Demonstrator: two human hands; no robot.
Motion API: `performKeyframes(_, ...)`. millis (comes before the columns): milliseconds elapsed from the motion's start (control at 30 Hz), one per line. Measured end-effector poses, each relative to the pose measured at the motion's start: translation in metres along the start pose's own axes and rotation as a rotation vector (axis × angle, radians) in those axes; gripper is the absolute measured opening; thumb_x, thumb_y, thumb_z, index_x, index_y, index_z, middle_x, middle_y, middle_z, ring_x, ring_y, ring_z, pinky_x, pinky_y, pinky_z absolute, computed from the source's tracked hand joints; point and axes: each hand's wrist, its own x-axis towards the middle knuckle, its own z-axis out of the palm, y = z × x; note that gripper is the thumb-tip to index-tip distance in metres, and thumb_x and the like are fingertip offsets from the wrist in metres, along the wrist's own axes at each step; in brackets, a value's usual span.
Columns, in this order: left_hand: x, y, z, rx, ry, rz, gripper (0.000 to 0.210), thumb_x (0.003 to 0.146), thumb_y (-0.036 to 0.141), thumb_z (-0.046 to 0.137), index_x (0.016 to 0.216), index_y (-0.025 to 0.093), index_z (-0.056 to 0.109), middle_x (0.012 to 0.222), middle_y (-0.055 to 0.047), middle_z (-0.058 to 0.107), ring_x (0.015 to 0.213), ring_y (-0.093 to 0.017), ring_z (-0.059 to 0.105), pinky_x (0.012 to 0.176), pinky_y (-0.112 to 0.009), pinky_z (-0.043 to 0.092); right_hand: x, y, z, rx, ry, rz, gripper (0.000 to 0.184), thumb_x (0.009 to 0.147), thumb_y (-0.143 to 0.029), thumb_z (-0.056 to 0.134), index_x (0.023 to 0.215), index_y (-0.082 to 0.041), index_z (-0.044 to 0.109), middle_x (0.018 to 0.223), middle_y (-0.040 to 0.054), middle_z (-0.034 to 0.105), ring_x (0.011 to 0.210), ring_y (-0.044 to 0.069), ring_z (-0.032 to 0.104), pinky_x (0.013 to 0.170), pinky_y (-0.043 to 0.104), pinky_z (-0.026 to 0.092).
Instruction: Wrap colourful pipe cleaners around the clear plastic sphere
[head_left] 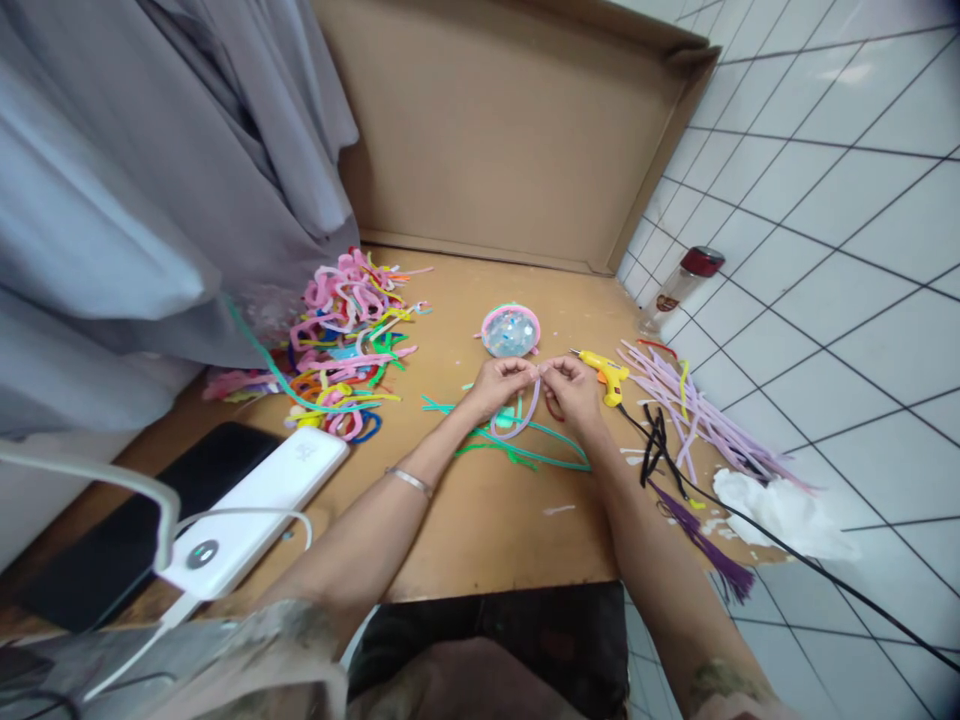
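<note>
My left hand [504,386] and my right hand [571,388] meet over the middle of the table, both with fingers pinched. Between them they hold a lilac pipe cleaner [534,412], which hangs down in a curved loop. Its ends are hidden by my fingertips. Just beyond my hands sits a round clear piece with a pink and green rim [511,331] and colored specks inside. Below my hands lie teal pipe cleaners [547,458] and a green pipe cleaner [499,452]. A dark red strand [553,408] shows beside my right hand.
A yellow glue gun [606,376] lies right of my hands, its black cord running right. Lilac pipe cleaners [701,415], a purple tassel [705,540] and a bottle [679,290] are near the tiled wall. A mixed pipe-cleaner pile [349,330] and a white power bank [255,512] lie left.
</note>
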Motion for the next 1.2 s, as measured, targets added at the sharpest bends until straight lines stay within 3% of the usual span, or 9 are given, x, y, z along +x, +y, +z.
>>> performKeyframes(233,-0.001,0.003,0.004,-0.114,-0.041,-0.043,0.049,0.06,0.057,0.084,0.075,0.015,0.064,0.06,0.003,0.056,0.053,-0.006,0.047,0.052,-0.019,0.036,-0.001,0.005,0.006,-0.02,0.105,-0.074,0.021,0.064,-0.04,0.064,0.065,-0.02,0.059,0.055,-0.0039,0.056,0.052,0.01,0.048,0.055,0.025,0.042)
performKeyframes(500,0.0,-0.003,0.013,-0.229,0.016,-0.144,0.055,0.047,0.053,0.091,0.075,0.014,0.064,0.062,0.002,0.063,0.054,-0.008,0.056,0.053,-0.02,0.044,-0.004,0.005,0.009,-0.101,0.207,-0.099,0.022,0.068,-0.042,0.06,0.066,-0.021,0.059,0.061,-0.0012,0.062,0.058,0.013,0.054,0.057,0.026,0.045)
performKeyframes(800,0.0,-0.003,0.015,-0.319,0.064,-0.192,0.055,0.043,0.05,0.094,0.072,0.013,0.065,0.063,0.002,0.065,0.056,-0.008,0.06,0.056,-0.02,0.048,-0.005,0.006,0.011,-0.116,0.231,-0.124,0.021,0.068,-0.042,0.059,0.067,-0.021,0.058,0.06,-0.0022,0.058,0.056,0.012,0.051,0.056,0.026,0.044)
performKeyframes(1200,0.001,0.001,0.015,-0.246,0.116,-0.041,0.054,0.046,0.058,0.089,0.066,0.014,0.066,0.06,0.002,0.064,0.054,-0.007,0.054,0.057,-0.021,0.044,-0.005,0.009,0.011,0.05,0.125,-0.064,0.034,0.072,-0.054,0.064,0.071,-0.02,0.059,0.059,-0.0031,0.055,0.056,0.012,0.048,0.054,0.024,0.04)
